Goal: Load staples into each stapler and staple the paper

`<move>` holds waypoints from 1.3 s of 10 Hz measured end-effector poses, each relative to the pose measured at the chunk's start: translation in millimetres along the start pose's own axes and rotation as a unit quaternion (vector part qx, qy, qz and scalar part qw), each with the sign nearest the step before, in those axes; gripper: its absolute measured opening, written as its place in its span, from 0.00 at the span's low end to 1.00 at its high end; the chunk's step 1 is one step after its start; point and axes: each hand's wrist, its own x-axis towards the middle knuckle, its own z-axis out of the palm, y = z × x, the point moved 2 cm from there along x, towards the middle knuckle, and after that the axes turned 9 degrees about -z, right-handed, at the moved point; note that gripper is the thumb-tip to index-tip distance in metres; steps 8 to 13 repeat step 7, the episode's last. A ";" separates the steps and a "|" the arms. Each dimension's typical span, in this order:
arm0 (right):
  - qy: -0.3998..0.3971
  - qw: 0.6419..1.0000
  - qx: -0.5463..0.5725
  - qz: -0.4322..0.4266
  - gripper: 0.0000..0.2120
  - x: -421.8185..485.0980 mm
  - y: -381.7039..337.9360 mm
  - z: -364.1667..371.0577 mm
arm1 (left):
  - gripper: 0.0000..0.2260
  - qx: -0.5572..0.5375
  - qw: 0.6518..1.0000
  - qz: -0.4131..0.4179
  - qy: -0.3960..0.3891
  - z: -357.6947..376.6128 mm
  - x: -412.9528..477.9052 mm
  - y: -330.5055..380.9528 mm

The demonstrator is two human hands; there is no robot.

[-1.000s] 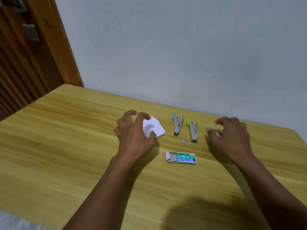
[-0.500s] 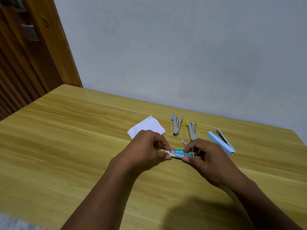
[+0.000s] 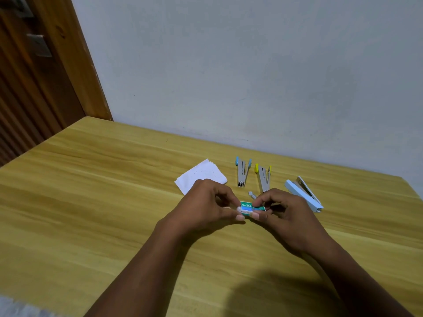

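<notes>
Both hands pinch a small green staple box (image 3: 249, 207) just above the wooden table (image 3: 114, 213). My left hand (image 3: 206, 209) grips its left end, where the white inner tray shows. My right hand (image 3: 283, 216) holds the right end. Behind the box lie a loose strip of staples (image 3: 251, 194), a small stapler with blue tips (image 3: 242, 173) and one with yellow tips (image 3: 263, 177). A light blue stapler (image 3: 303, 194) lies open to the right. A stack of white paper (image 3: 201, 176) rests behind my left hand.
A pale wall runs along the table's far edge. A wooden door and frame (image 3: 45, 76) stand at the left. The table's right corner lies at the far right (image 3: 405, 181).
My hands left the paper and the light blue stapler, came together at the staple box and lifted it slightly. The box's tray now looks pushed further in.
</notes>
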 end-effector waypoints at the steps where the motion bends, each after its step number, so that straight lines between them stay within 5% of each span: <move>1: 0.004 1.000 0.012 0.001 0.07 0.2 0.5 0.7 | 0.09 -0.011 1.000 -0.002 -0.002 -1.1 1.6 -2.0; 6: -0.034 0.988 -0.130 -0.075 0.07 6.9 3.5 9.7 | 0.11 0.102 0.993 0.053 0.022 7.0 8.2 -1.7; 13: -0.040 0.988 -0.133 -0.062 0.08 9.2 0.7 9.6 | 0.14 0.091 0.994 0.035 0.047 7.4 6.8 0.2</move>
